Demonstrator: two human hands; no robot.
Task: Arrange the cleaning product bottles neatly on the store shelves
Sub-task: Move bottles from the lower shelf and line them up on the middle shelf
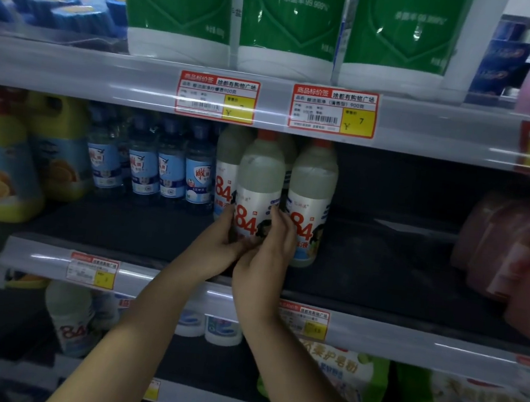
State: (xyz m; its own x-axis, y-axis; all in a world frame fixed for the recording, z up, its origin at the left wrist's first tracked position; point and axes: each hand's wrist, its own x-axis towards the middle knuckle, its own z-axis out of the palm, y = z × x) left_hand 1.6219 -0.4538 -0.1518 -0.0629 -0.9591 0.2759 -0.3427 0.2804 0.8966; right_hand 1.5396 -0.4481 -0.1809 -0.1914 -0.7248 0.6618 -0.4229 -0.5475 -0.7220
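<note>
Two hands clamp one 84 disinfectant bottle (259, 187) upright on the middle shelf (381, 273): my left grip (219, 245) curls round its left side, my right grip (267, 254) round its right, touching another 84 bottle (311, 199) just right.

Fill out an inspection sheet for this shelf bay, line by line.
Surface: dark middle shelf, bare to the right of the bottles.
Job's things: white 84 bottle held upright at the front; neighbour 84 bottle beside it, more behind.
Clutter: blue-label bottles, yellow jugs, pink bottles.
Grippers: left hand and right hand both grip the held bottle.
Cables: nothing seen.
Surroundings: green packs above; price tags.
</note>
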